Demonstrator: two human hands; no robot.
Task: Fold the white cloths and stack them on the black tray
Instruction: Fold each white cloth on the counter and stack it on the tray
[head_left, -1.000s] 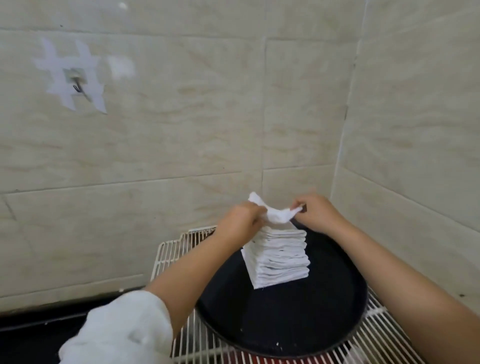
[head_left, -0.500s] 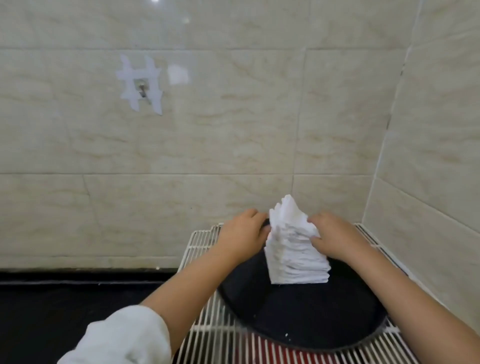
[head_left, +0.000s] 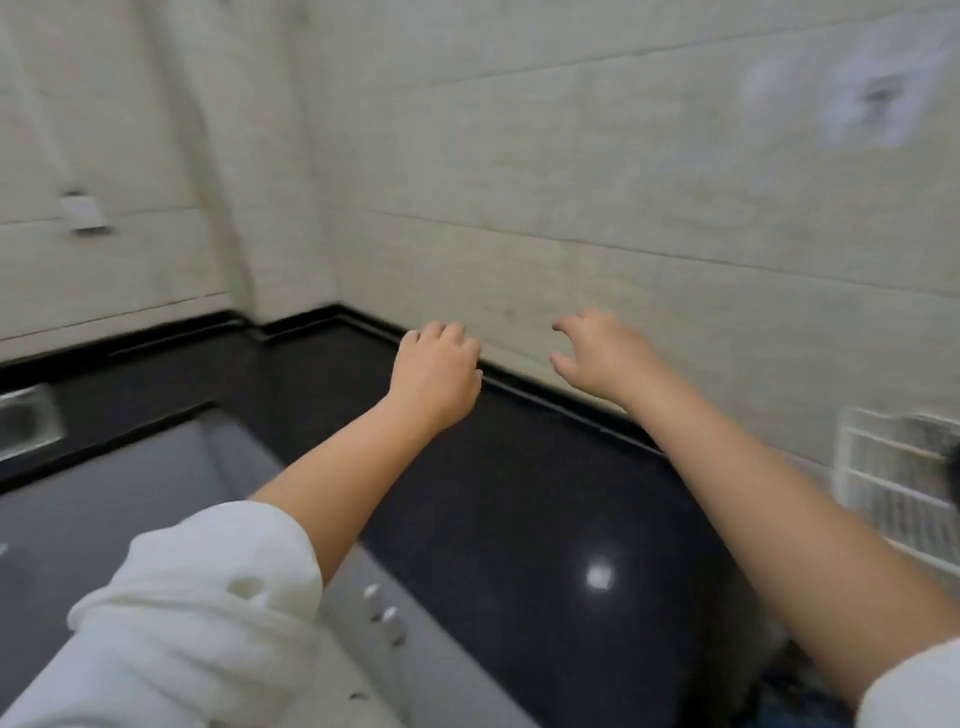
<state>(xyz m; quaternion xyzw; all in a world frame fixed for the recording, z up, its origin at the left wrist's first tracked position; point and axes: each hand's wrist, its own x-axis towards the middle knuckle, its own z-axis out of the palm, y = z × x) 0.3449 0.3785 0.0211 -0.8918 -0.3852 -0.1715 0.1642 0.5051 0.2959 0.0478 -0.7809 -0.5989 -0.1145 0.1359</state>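
While the whole shot is pretty smeared with motion blur, both hands are easy to make out, stretched forward over a glossy black countertop with nothing in either of them. The left hand has its fingers curled under loosely, knuckles facing the camera, holding nothing. The right hand is looser still — fingers spread and hooked a bit, thumb sticking out to the left, also holding nothing. Neither one is touching the counter as far as I can tell; they're up in front of the tiled wall where it meets the counter's raised back edge. White rolled-up sleeves show at the bottom, the left sleeve big and bunched, the right one just a corner.

As for the cloths and the tray — the stack isn't visible. All you get is a bit of the white wire rack at the far right edge, well apart from both hands, with a dark sliver at the frame edge that might be the tray, too blurred to say. A grey appliance top with a couple of small knobs sits lower left, and there's a blurry taped hook high on the wall at the upper right
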